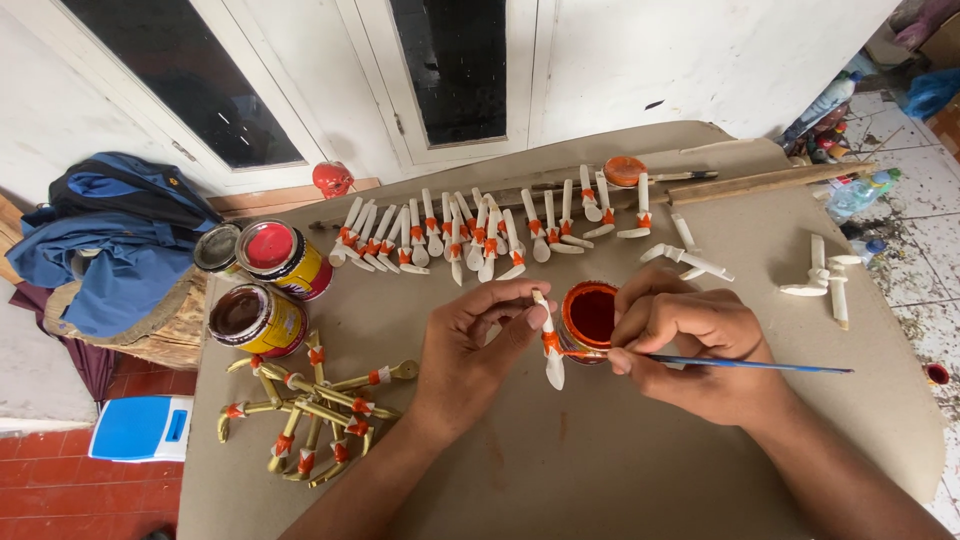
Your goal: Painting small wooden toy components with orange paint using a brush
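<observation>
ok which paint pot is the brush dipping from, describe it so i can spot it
On the brown board, look between the left hand and right hand. The small pot sits there, open and full of orange-red paint. The tins at the board's left edge are bigger, with yellow sides.

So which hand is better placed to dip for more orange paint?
Probably the right hand: it holds the brush, and the open paint pot sits right beside it. The left hand is busy gripping the white piece.
</observation>
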